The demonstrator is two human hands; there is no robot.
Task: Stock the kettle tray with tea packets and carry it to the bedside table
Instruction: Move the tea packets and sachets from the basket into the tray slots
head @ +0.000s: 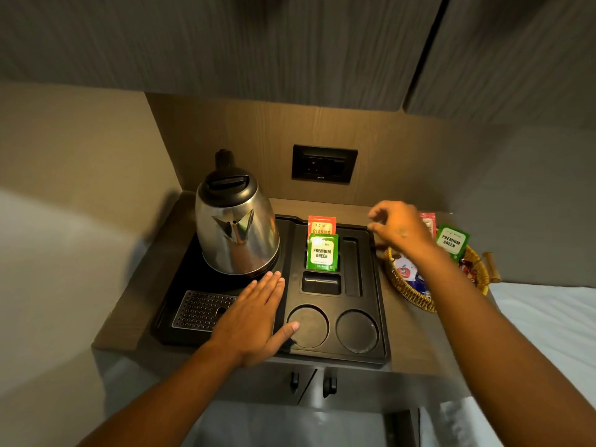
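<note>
Two tea packets stand upright in a slot of the black moulded plastic tray (380, 321), which fills most of a brown wood-grain shelf (129, 321) set in a niche under dark grained cabinet doors (290, 43), with a black wall socket (324, 163) on the panel behind and white bedding (548, 324) to the right. On the tray's left half sits a rounded, polished steel kettle (237, 227) with a black lid, just beyond the fingertips of the left hand (254, 321), which lies flat and spread on the tray, grasping nothing, its thumb at the rim of one of two round cup recesses. A perforated metal grille (200, 309) lies just left of that hand. Beneath the right hand (398, 227), a woven wicker basket (406, 291) holds more sachets, a green packet (451, 241) among them. Its fingers are loosely curled and blurred; they appear empty. The green "Premium Green" packet (322, 253) and the red "Classic" packet (322, 224) behind it stand left of those fingers, apart from them.
</note>
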